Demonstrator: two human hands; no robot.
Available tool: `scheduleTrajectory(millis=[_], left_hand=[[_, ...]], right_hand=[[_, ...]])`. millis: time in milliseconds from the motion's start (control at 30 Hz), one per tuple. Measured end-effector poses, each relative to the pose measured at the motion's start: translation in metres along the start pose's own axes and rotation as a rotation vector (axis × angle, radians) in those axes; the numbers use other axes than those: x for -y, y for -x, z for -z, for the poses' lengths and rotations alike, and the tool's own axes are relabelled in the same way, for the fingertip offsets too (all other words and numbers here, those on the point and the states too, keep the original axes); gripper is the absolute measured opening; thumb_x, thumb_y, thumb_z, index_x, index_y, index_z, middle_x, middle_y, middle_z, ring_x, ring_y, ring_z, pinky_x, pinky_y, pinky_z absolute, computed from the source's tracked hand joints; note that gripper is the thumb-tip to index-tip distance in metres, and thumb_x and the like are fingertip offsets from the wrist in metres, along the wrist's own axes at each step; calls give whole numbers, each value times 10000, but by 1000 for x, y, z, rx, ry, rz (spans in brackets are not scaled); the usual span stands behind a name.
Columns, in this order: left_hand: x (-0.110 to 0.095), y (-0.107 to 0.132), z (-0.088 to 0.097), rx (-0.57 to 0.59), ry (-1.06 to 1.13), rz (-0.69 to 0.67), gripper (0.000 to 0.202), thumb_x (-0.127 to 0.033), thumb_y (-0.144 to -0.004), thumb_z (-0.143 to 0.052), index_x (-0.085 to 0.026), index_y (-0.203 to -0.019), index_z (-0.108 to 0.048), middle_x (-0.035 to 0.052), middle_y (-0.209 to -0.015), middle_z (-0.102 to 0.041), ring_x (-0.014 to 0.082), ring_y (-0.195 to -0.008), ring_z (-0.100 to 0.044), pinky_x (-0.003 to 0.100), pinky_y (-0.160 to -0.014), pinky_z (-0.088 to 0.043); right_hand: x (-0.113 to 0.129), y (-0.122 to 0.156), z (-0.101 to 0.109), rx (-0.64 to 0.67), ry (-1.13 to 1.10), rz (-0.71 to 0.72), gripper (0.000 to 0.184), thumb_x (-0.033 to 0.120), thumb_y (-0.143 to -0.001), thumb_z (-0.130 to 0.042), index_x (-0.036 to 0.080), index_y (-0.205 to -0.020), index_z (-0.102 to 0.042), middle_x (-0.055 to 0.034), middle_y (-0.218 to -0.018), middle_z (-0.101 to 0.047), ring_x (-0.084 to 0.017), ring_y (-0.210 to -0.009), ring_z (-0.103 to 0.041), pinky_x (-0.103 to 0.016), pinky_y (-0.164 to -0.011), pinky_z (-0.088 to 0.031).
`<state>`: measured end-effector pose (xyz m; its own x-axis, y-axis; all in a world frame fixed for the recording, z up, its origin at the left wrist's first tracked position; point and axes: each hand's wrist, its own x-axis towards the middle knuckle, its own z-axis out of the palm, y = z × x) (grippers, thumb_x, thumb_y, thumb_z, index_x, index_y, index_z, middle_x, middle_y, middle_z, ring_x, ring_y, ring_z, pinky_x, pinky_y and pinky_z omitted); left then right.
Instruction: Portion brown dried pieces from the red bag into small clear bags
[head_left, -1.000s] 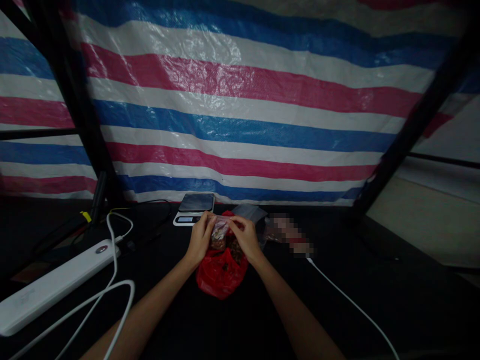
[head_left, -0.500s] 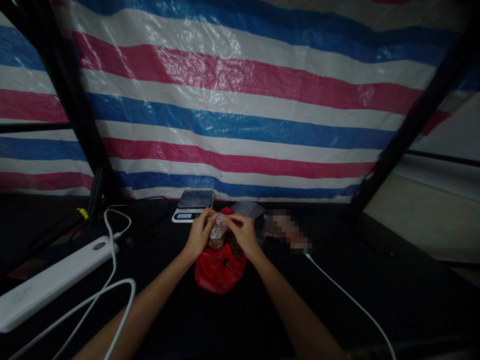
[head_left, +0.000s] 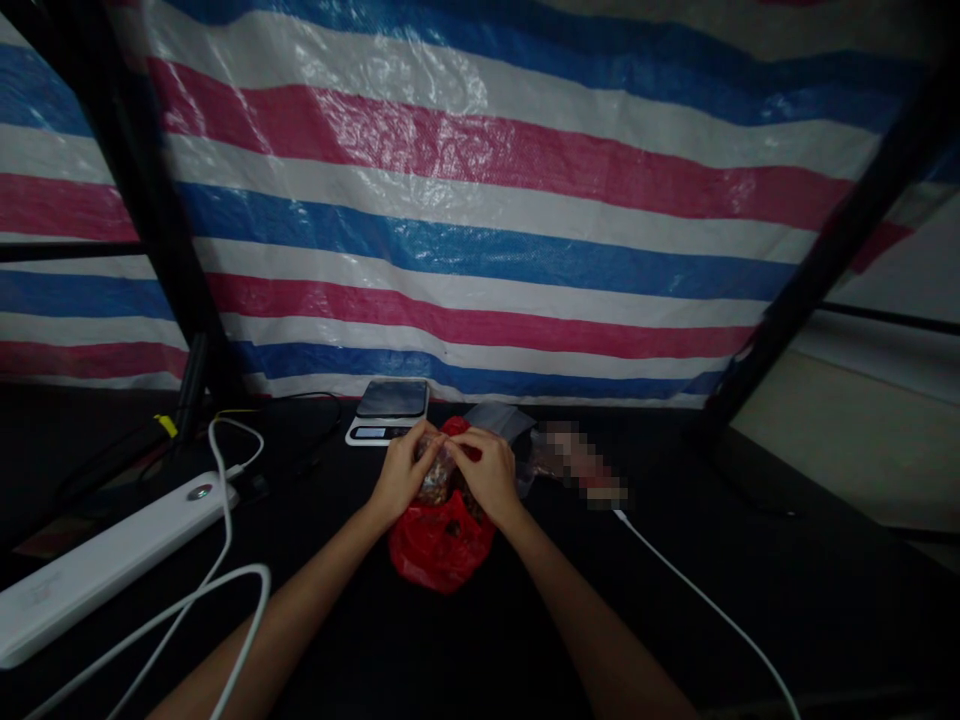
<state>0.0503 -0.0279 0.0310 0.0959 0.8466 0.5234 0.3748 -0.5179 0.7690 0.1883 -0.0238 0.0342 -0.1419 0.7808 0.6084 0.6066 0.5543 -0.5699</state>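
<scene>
The left hand [head_left: 401, 477] and right hand [head_left: 489, 475] pinch one clear bag [head_left: 436, 472] of dark brown pieces between their fingers [head_left: 471, 448], tips close together. One red bag [head_left: 439, 548] lies just below the fingers, one scale [head_left: 386, 412] just beyond them on the tabletop [head_left: 675, 600].
</scene>
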Motion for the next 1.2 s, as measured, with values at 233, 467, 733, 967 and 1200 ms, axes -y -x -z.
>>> scheduleTrajectory(millis=[233,467,733,967,1200], left_hand=[[3,2,-7,-96,10,37,246,-336,-844,-376,-162,-770,-534,-6,-673,-560,131,-633,-522,204,-594,-383],[8,3,-6,-110,-155,-8,233,-296,-848,-370,-164,-800,-556,2,-704,-590,131,-637,-547,203,-602,-385],[7,6,-7,-106,-198,-29,238,-296,-855,-374,-156,-796,-557,-4,-676,-583,110,-605,-537,184,-585,-388],[3,10,5,-247,-188,-63,280,-273,-849,-382,-135,-710,-581,-7,-612,-570,95,-541,-507,174,-529,-368],[-6,11,8,-286,-192,-80,332,-278,-850,-398,-147,-551,-457,-40,-501,-412,64,-452,-383,177,-459,-294]], right_hand=[[-6,-4,-7,-92,-185,-108,121,273,-742,-569,229,-730,-681,2,-747,-672,-147,-698,-600,-235,-675,-429],[0,-5,0,-8,-161,-87,124,258,-760,-536,220,-743,-653,8,-772,-667,-148,-740,-590,-244,-706,-417],[1,-6,2,-5,-106,-111,104,267,-745,-563,213,-706,-643,7,-732,-651,-146,-733,-564,-254,-712,-400],[0,-11,4,0,-477,-179,123,294,-697,-610,187,-709,-668,2,-683,-663,-136,-632,-585,-228,-618,-432],[-1,-16,22,6,-412,-200,75,258,-657,-648,189,-644,-675,9,-652,-663,-133,-607,-560,-236,-615,-403]])
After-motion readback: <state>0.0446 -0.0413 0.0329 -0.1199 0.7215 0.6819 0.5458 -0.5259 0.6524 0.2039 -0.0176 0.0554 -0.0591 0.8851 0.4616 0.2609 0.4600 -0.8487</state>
